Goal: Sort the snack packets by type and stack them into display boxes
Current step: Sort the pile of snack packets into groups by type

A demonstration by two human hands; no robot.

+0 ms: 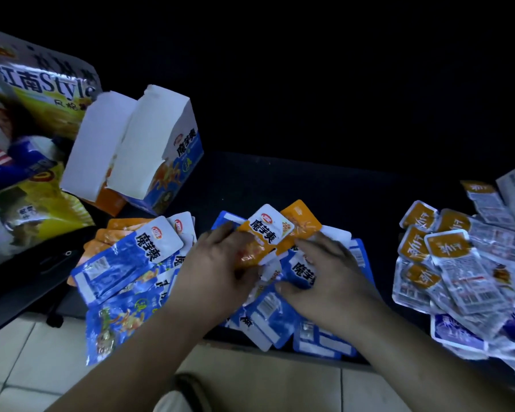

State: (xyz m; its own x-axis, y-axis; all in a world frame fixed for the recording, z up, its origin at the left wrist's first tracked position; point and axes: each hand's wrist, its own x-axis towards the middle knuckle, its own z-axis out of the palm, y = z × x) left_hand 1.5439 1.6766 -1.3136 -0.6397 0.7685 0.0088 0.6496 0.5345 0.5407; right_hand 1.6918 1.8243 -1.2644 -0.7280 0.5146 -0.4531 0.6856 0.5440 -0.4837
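Packets in blue and orange lie in a heap [125, 263] in the middle of the frame, on the dark worktop [280, 179]. The left hand [217, 263] holds an orange packet [262, 236] whose long side points up the frame. The right hand [324, 272] lies on blue packets [302, 270] just beside it; I cannot tell if it grips one. The open display boxes [161, 144] stand up and to the left, nearer the left hand.

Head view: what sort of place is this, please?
Probably a small shop or its stockroom, though dim: heaps of small snack packets, open display boxes, and large snack bags beside them.
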